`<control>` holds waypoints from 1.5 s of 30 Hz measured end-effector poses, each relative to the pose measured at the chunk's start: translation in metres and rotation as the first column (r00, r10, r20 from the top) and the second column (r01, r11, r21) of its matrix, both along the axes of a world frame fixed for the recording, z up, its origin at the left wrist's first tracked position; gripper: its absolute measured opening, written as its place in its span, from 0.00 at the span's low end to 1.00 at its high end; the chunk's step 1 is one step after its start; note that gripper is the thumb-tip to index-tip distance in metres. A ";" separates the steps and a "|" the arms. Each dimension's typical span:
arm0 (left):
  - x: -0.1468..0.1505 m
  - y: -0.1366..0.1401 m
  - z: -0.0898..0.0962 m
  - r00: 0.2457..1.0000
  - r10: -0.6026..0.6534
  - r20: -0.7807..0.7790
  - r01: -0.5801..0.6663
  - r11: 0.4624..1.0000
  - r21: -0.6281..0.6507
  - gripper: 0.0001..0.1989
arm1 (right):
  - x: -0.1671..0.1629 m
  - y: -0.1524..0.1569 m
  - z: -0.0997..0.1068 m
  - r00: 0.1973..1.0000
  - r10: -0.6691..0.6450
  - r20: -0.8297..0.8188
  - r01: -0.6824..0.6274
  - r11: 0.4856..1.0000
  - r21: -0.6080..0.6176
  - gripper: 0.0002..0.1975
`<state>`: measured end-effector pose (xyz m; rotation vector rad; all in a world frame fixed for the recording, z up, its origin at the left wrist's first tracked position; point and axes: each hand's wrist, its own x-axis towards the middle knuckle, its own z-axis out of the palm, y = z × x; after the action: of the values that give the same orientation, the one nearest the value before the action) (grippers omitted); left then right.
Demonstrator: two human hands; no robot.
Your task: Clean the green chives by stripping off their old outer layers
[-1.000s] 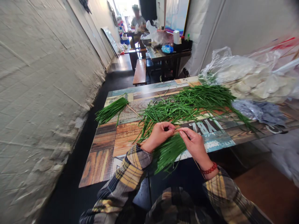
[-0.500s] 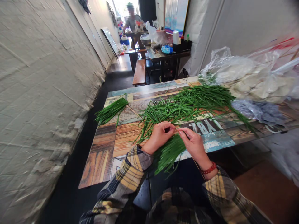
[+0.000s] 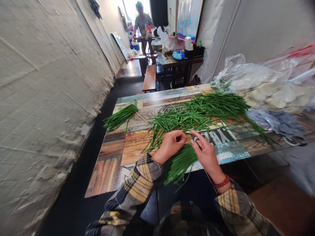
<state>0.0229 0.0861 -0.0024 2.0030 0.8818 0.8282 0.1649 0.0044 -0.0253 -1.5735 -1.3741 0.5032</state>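
Note:
Between my hands a bundle of long green chives [image 3: 180, 162] hangs over the table's front edge, its ends fanned toward me. My left hand [image 3: 172, 144] is closed at the bundle's upper end, thumb and forefinger pinched on the chives. Just right of it, my right hand [image 3: 205, 152] has its forefinger stretched out and apart from the thumb; its lower fingers are hidden. A thin wooden skewer [image 3: 209, 179] shows below the right palm, beside the wrist. Loose chives [image 3: 182, 119] lie in a wide heap beyond both hands. Another chive bundle [image 3: 120, 117], with a skewer [image 3: 143, 118] sticking out, rests at the left.
The wood-patterned table [image 3: 105, 164] ends close in front of me. Clear plastic bags [image 3: 270, 85] with pale contents stand at the right. Farther back are a bench [image 3: 149, 78], a cluttered table [image 3: 169, 60] and a person [image 3: 144, 24]. A white wall [image 3: 49, 82] runs along the left.
My right thumb and forefinger have come apart and moved slightly away from my left hand, which stays pinched at the chives. The whole view has shifted a little.

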 end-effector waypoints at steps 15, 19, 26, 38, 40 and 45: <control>0.001 0.002 0.004 0.993 0.049 0.112 -0.017 0.963 -0.270 0.06 | 0.001 0.001 -0.003 1.000 -0.007 -0.002 0.007 1.000 -0.002 0.20; 0.001 0.001 0.005 0.997 0.047 0.069 -0.025 0.956 -0.293 0.06 | 0.001 0.002 -0.006 0.999 0.001 -0.040 -0.001 1.000 -0.008 0.20; 0.001 0.002 0.004 0.995 0.045 0.085 -0.020 0.961 -0.275 0.05 | 0.001 0.002 -0.009 0.997 0.020 -0.081 -0.018 1.000 0.022 0.19; 0.001 0.002 0.001 0.999 0.034 0.037 -0.028 0.988 -0.149 0.05 | 0.001 0.002 -0.006 0.999 0.014 -0.044 -0.014 1.000 -0.002 0.19; 0.001 0.003 0.001 0.999 0.037 0.039 -0.031 0.990 -0.140 0.05 | 0.001 0.002 -0.006 0.999 0.015 -0.043 -0.015 1.000 0.001 0.19; 0.001 0.002 0.002 0.998 0.039 0.040 -0.034 0.992 -0.124 0.05 | 0.000 0.002 -0.004 0.999 0.010 -0.034 -0.010 1.000 -0.011 0.19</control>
<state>0.0242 0.0880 -0.0005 1.8613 0.9250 0.8137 0.1652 0.0063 -0.0294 -1.5606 -1.3559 0.5422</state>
